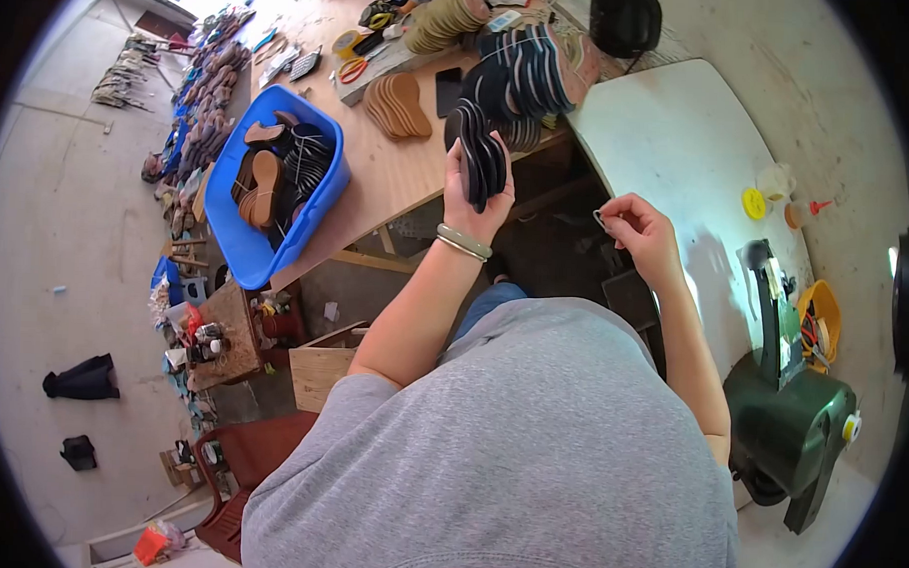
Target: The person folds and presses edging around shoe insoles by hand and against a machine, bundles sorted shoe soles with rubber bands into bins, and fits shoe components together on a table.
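Observation:
My left hand (pixel 482 200) is wrapped round a stack of black shoe soles (pixel 475 150), held upright above the wooden table's near edge. Bangles circle that wrist. To the right, my right hand (pixel 639 233) is closed in a pinch, with a small pale loop (pixel 601 221) at its fingertips; its exact kind is too small to tell. Beyond the held stack lie bundled dark soles with pale edges (pixel 527 71). Several tan soles (pixel 397 108) lie fanned on the table, beside a black phone (pixel 448 92).
A blue bin (pixel 243 262) with black and brown soles sits on the wooden table (pixel 373 181). At the right, a white table (pixel 670 121) carries a dark green sewing machine (pixel 795 421), a yellow basket (pixel 822 312) and small bottles. A red chair (pixel 253 457) stands at lower left.

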`<state>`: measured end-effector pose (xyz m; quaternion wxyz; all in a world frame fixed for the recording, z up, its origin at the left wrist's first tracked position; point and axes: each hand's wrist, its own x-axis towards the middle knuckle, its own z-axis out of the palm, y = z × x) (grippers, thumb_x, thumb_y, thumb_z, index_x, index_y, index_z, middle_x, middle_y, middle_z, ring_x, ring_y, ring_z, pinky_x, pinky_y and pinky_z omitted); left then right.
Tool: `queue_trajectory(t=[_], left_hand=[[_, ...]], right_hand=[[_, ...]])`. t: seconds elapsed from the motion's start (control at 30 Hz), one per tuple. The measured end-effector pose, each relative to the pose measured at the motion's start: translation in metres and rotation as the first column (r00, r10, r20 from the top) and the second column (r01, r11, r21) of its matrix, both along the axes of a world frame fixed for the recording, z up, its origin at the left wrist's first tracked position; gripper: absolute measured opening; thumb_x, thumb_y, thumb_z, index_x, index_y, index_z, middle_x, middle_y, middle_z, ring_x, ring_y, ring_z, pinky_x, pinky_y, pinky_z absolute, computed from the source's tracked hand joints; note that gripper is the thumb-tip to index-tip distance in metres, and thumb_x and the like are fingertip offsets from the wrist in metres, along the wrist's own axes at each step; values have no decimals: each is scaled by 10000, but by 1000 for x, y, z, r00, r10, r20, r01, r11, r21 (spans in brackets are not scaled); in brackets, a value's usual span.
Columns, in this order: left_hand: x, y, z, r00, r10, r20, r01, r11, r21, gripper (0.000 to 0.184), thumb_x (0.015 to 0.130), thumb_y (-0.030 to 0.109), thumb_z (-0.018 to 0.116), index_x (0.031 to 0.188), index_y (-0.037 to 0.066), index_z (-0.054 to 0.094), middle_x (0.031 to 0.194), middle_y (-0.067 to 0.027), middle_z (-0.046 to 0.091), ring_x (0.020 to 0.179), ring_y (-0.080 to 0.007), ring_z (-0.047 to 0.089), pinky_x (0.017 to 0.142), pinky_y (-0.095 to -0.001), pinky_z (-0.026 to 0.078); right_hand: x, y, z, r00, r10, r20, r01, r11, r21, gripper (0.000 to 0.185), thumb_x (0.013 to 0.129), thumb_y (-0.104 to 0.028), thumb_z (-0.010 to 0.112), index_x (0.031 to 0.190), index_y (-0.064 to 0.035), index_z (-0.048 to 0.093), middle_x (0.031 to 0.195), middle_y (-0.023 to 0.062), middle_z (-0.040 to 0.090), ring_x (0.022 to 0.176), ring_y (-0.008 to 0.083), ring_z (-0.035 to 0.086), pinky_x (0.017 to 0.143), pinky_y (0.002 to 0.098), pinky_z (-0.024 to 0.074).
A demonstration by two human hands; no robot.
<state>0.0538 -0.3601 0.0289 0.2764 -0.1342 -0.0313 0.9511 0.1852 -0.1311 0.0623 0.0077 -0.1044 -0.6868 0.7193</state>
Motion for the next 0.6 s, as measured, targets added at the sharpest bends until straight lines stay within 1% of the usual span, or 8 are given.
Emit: queue_trajectory(t=[0.1,0.2,0.27,0.3,0.33,0.37,0.43,0.6], left_hand=[[-8,-12,4,999,40,35,-46,975,217,305,899,217,618,1129,16,596,1085,-82,677,944,-200,666,830,-257,553],[-19,-32,10,997,70,-31,-57,949,309,336,884,191,639,1146,-13,584,1101,-103,671,974,-206,660,831,-260,548],[-30,-57,5,972,-65,-225,139,933,331,379,904,247,607,1163,-28,580,1133,-140,656,1000,-225,651,846,-280,539],[-24,-55,21,945,-58,-322,76,996,44,402,915,284,580,1170,-27,579,1143,-153,652,1000,-238,649,851,-289,534],[-12,-45,36,916,-99,-388,0,969,-247,429,926,322,554,1177,-26,579,1153,-167,648,1000,-251,646,856,-299,529],[-10,-51,36,916,-75,-394,-24,970,-241,429,926,322,554,1177,-26,579,1153,-167,648,1000,-251,646,856,-299,529],[-30,-92,38,830,-366,-421,252,919,-302,465,940,372,508,1183,-19,579,1150,-167,655,1000,-261,645,854,-308,527],[-64,-119,30,751,-456,-477,211,851,-481,435,917,402,547,1143,34,598,1076,-152,631,969,-268,625,902,-343,498]], right_hand=[[-29,-37,30,994,111,-13,-110,991,74,129,848,-25,601,954,-44,673,801,-3,622,629,72,480,574,181,400],[-53,-67,47,981,192,-1,-190,974,120,132,850,-32,603,959,-48,676,797,-9,626,612,68,473,546,185,389],[-75,-102,61,956,294,12,-292,942,168,134,852,-39,606,964,-51,679,794,-15,630,596,64,466,519,189,378],[-80,-104,64,945,326,33,-326,924,200,118,851,-46,615,951,-48,678,791,-14,633,587,62,464,506,184,367],[-75,-96,64,941,333,64,-339,914,223,103,850,-53,625,939,-45,677,788,-14,637,579,60,461,493,180,356],[-77,-103,65,933,354,61,-359,904,231,103,850,-53,625,939,-45,677,788,-14,637,579,60,461,493,180,356],[-113,-142,75,970,238,-58,-233,970,71,126,840,-47,626,952,-35,682,781,-3,646,597,59,486,488,173,349],[-175,-157,53,982,154,-109,-125,965,230,127,893,-112,614,978,-32,665,706,-12,602,568,56,463,471,168,321]])
